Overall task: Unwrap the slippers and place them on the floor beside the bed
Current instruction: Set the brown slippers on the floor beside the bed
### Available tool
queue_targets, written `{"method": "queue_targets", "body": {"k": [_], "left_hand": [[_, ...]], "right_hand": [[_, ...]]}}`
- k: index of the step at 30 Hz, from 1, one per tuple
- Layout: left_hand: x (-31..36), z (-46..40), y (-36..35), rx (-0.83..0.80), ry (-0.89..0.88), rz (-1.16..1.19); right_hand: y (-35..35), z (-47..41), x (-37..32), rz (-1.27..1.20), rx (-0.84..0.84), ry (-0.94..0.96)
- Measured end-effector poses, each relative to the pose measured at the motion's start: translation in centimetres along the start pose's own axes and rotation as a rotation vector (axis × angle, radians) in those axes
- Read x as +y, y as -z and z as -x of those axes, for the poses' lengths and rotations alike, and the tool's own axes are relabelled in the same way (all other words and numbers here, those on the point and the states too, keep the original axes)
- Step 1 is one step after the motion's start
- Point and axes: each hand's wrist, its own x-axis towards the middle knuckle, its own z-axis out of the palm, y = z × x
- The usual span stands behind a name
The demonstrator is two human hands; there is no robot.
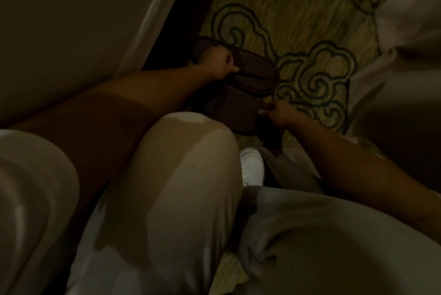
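Note:
Two dark brown mesh slippers lie low over the patterned carpet, close to the bed's edge. My left hand (pixel 220 62) grips the far slipper (pixel 257 70) across its strap. The near slipper (pixel 229 108) sits partly under the far one, and my right hand (pixel 278 113) pinches its right edge. In this dim light I cannot tell whether the slippers rest on the floor or hang just above it. No wrapper shows on them.
The bed (pixel 71 20) with a white sheet fills the left. A green-swirl carpet (pixel 310 32) covers the floor. My knees in light trousers (pixel 181 175) and a white shoe (pixel 253 165) are close below. White fabric (pixel 405 32) hangs at the right.

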Motion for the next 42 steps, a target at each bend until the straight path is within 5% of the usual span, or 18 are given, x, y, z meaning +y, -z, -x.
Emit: {"method": "queue_targets", "body": {"k": [4,15,35,42], "left_hand": [[0.3,-0.5,0.2,0.142,-0.036,-0.001],[0.5,0.1,-0.6,0.033,-0.067,-0.006],[0.1,-0.5,-0.6,-0.06,-0.215,-0.117],[-0.2,-0.4,-1.4,-0.072,-0.193,-0.179]], "right_hand": [[0.9,-0.6,-0.8,0.025,0.114,0.051],[0.4,-0.5,0.5,0.221,0.077,-0.089],[0.7,-0.4,2.7,-0.031,0.106,-0.122],[1.3,-0.5,1.9,-0.004,0.334,-0.012]]}}
